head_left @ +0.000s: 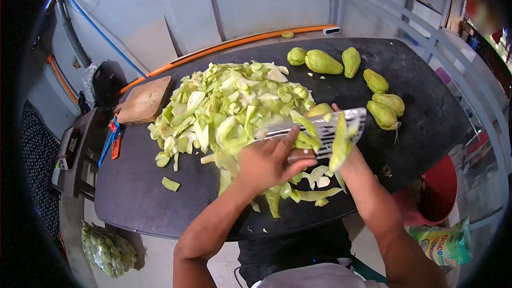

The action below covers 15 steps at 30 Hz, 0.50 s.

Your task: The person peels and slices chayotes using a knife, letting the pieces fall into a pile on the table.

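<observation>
My left hand [266, 162] is closed around a broad knife [354, 120], its wet, streaked blade pointing to the right. A long pale-green slice [340, 141] clings to the blade, and more slices hang near my left fingers. Behind the blade, my right hand [349, 157] is mostly hidden; a fingertip shows beside a green chayote [319, 110], which it appears to hold. A large heap of chopped chayote pieces [229, 98] lies to the left of the knife, with loose slices beneath my hands. Several whole chayotes [324, 62] rest at the back and right of the dark table [426, 85].
A wooden cutting board [144, 98] lies at the table's left edge, near a blue-and-red item [114, 141]. On the floor are a red bucket [450, 181], a green printed bag [448, 245] and a plastic bag of greens [109, 250]. A grey railing [437, 34] stands right.
</observation>
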Available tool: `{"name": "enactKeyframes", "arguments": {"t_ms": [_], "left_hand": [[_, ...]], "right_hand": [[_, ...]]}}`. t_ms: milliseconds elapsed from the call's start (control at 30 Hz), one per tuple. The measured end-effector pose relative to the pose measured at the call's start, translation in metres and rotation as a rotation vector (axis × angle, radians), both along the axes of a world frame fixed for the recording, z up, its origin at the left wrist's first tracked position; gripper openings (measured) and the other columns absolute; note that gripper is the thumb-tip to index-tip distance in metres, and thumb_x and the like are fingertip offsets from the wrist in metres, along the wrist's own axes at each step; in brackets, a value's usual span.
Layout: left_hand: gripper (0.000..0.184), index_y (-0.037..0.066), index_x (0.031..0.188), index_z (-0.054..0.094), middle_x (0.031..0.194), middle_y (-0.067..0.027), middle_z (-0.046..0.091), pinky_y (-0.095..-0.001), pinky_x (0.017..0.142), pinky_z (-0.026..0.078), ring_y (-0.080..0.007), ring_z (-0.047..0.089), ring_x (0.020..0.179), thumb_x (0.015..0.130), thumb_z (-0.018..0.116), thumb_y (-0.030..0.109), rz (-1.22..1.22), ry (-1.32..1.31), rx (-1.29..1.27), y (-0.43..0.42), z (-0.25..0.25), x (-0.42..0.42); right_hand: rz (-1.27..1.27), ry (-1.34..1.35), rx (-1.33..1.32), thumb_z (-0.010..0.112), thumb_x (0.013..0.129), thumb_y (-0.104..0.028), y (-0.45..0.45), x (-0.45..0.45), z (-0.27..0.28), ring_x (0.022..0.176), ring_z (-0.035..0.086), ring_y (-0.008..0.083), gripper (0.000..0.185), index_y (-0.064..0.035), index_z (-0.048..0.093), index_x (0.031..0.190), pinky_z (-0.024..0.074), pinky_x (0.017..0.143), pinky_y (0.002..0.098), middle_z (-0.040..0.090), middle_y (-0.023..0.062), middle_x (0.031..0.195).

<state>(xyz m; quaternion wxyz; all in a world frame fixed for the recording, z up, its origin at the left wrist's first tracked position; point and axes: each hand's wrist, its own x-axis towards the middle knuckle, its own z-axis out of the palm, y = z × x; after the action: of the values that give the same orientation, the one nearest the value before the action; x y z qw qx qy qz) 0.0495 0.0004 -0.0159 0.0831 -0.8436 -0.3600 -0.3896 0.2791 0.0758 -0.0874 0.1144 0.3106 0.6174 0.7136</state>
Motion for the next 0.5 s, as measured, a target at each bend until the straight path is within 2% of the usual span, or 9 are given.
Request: {"name": "enactKeyframes", "arguments": {"t_ms": [67,133,167,200,400,500], "left_hand": [[0.082,0.0,0.131,0.062,0.069,-0.0056,0.064,-0.033,0.057,0.053,-0.0215,0.066,0.059,0.071,0.084,0.052,-0.027,0.057,0.086,-0.003,0.004,0.004],[0.084,0.001,0.132,0.061,0.061,-0.0009,0.053,-0.0313,0.05,0.048,-0.0167,0.057,0.05,0.069,0.084,0.052,-0.055,0.068,0.177,-0.001,0.001,0.007],[0.085,0.001,0.132,0.061,0.061,-0.0007,0.053,-0.0312,0.049,0.047,-0.0166,0.056,0.05,0.069,0.084,0.052,-0.05,0.078,0.181,0.0,0.001,0.007],[0.085,0.001,0.132,0.061,0.061,-0.0004,0.052,-0.031,0.049,0.047,-0.0164,0.056,0.05,0.069,0.084,0.052,-0.045,0.087,0.185,0.0,0.001,0.007],[0.086,0.001,0.132,0.062,0.061,0.0008,0.05,-0.0296,0.049,0.045,-0.0149,0.054,0.05,0.067,0.085,0.052,-0.044,0.128,0.214,-0.001,0.002,0.007],[0.086,0.001,0.132,0.062,0.061,0.001,0.051,-0.0294,0.049,0.045,-0.0144,0.054,0.051,0.067,0.085,0.052,-0.055,0.137,0.217,0.001,0.002,0.007]], "right_hand": [[-0.624,-1.511,1.094,0.042,0.104,-0.045,-0.012,-0.009,0.024,0.116,0.063,0.0289,0.055,-0.0002,0.058,0.132,0.0472,0.106,0.0434,0.065,0.0179,0.126],[-0.622,-1.413,1.101,0.043,0.104,-0.044,-0.025,-0.017,0.041,0.114,0.064,0.0292,0.054,0.0002,0.059,0.131,0.0489,0.104,0.0437,0.066,0.0186,0.125],[-0.622,-1.363,1.105,0.044,0.104,-0.043,-0.028,-0.019,0.044,0.113,0.064,0.0293,0.053,0.0003,0.059,0.13,0.0497,0.103,0.0438,0.066,0.0189,0.124],[-0.694,-1.149,1.208,0.035,0.105,-0.048,-0.02,-0.018,0.031,0.123,0.058,0.0291,0.056,-0.0075,0.051,0.14,0.0445,0.109,0.0455,0.058,0.0161,0.136],[-0.746,-1.161,1.277,0.028,0.106,-0.049,-0.021,-0.021,0.034,0.125,0.057,0.029,0.058,-0.0073,0.047,0.142,0.0434,0.111,0.0443,0.057,0.0156,0.137],[-0.762,-1.361,1.213,0.03,0.109,-0.038,-0.035,-0.026,0.049,0.122,0.06,0.0252,0.048,-0.0052,0.05,0.137,0.0406,0.113,0.0408,0.061,0.0174,0.133]]}}
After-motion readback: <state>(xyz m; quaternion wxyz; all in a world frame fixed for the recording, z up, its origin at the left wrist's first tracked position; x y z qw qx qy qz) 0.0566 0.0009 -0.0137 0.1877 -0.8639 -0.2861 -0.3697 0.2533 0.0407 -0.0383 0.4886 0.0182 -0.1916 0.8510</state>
